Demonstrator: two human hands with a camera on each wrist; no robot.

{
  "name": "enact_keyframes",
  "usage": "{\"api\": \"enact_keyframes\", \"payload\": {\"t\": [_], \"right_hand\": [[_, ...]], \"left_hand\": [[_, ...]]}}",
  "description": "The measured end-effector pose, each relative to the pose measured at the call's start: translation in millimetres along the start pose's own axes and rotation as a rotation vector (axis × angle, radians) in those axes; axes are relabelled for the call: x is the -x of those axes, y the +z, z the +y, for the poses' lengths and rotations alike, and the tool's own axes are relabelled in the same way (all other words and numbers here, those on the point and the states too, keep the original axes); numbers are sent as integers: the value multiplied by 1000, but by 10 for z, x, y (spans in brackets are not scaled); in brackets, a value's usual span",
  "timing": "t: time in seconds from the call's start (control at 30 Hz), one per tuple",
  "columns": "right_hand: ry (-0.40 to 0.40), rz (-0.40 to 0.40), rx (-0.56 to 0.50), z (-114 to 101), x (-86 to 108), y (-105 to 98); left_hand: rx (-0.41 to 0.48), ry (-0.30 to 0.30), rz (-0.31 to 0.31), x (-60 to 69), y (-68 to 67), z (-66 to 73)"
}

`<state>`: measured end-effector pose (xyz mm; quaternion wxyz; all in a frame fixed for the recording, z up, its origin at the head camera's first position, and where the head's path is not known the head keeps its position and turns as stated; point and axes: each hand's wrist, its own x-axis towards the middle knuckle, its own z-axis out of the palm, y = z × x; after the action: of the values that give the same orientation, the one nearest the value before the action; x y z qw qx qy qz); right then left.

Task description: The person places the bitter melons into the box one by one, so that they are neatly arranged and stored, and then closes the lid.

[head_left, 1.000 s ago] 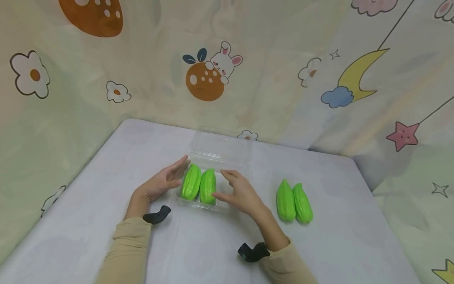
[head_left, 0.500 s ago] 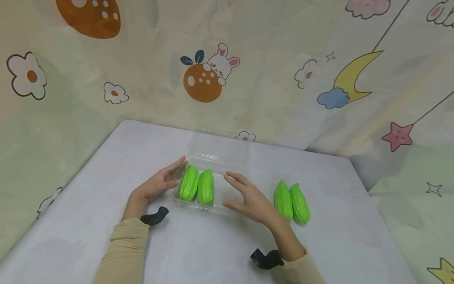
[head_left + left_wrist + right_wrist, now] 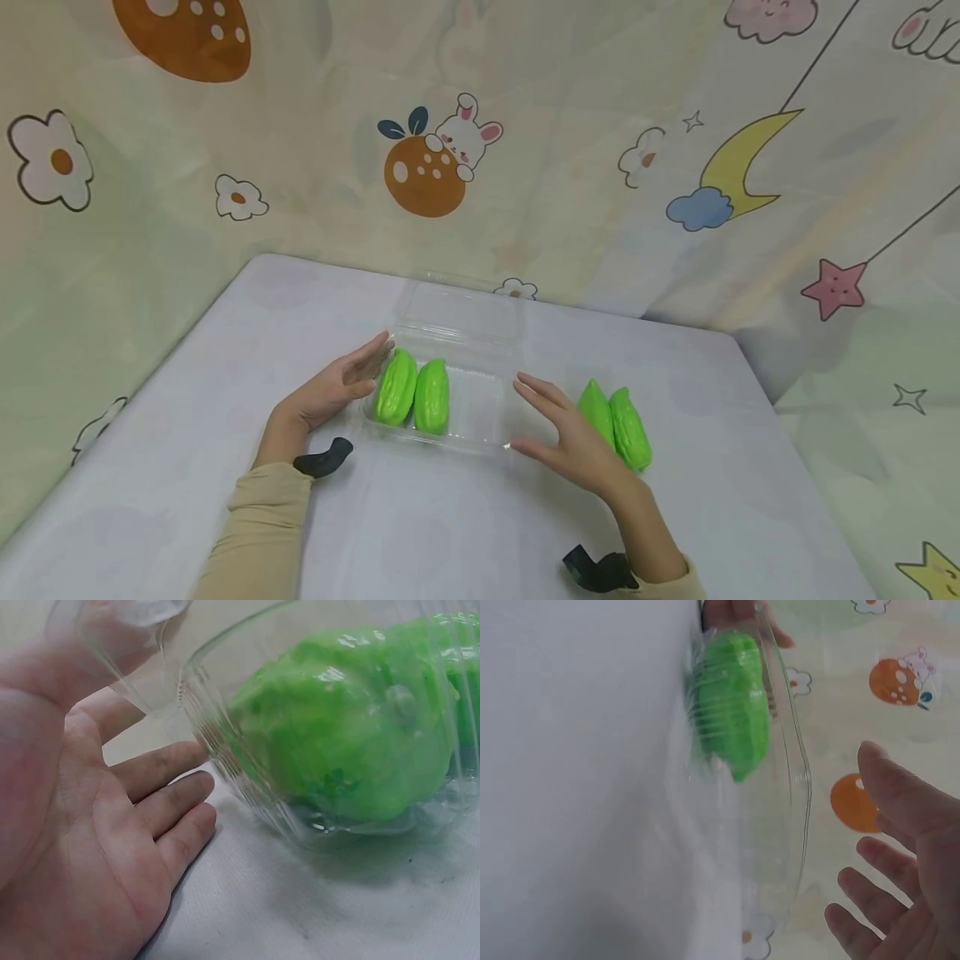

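Observation:
Two bright green ridged vegetable-like pieces lie side by side in the left half of a clear plastic box [image 3: 476, 408], the left piece [image 3: 397, 387] beside the right one [image 3: 432, 397]. The box's lid [image 3: 459, 310] is raised open at the back. My left hand [image 3: 330, 392], fingers extended, is at the box's left side; in the left wrist view its fingertips touch or nearly touch the clear wall [image 3: 232, 761]. Past the box's right side, my right hand [image 3: 566, 433] hovers with spread fingers, holding nothing. It partly covers another green piece [image 3: 596, 410].
Right of the box, a further green piece [image 3: 631, 429] lies against the partly covered one on the white table [image 3: 420, 533]. Patterned cloth [image 3: 322, 150] hangs behind the table. A black curved object [image 3: 324, 458] is at the left wrist, a similar one [image 3: 600, 570] at the right.
My right hand has moved right, from over the box to near the two loose green pieces. My left hand stays by the box. The whole head view has shifted slightly.

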<state>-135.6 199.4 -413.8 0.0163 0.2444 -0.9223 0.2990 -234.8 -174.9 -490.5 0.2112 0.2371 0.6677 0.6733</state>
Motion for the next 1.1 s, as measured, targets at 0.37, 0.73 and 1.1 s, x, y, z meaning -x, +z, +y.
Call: {"api": "enact_keyframes", "payload": {"t": [0.37,0.73,1.1], "right_hand": [[54,75,52,251,278,-89],[129,108,34,457,480,-222],[119,190,38,679,616,-364]], "left_hand": [[-40,-16,16,4,-9,18],[-7,-2,-1,6,-12,18],[11,10,-17,3,11,24]]}}
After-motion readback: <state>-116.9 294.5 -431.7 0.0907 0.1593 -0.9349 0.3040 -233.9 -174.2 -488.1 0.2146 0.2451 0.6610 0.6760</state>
